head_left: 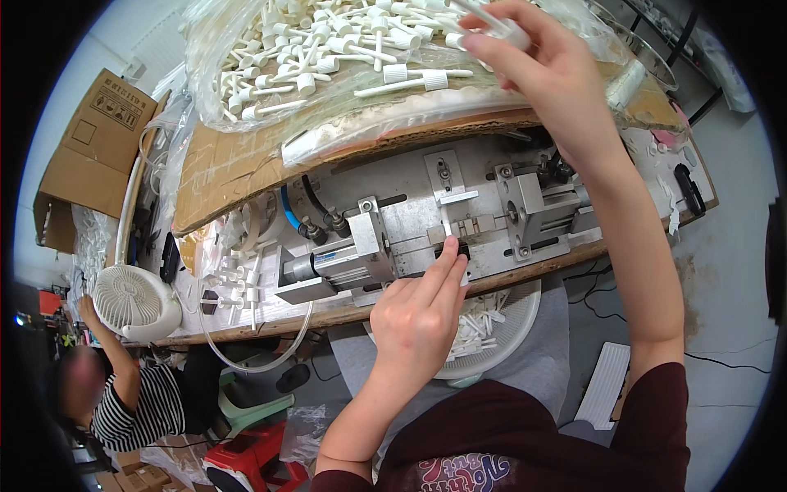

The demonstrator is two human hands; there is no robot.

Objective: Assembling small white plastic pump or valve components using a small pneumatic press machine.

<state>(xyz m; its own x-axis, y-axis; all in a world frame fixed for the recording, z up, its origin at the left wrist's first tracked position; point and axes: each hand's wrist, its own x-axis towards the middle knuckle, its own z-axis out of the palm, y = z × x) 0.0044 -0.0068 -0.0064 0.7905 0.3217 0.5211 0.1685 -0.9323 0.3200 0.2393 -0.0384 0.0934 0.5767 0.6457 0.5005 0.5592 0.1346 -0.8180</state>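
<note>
My right hand is raised over the pile at the top, its fingers closed round a white ribbed cap with a long stem. Lower down, my left hand reaches to the middle of a metal clamping fixture. Its index and middle fingers lie together on a white stemmed piece set in the fixture; the fingers hide most of that piece, and the thumb is out of sight. Metal cylinder blocks stand on both sides, the left block and the right block.
A heap of white stemmed caps lies on plastic film over a cardboard sheet above the fixture. A white basket of white pieces rests at my lap. A white fan and a seated person are at left.
</note>
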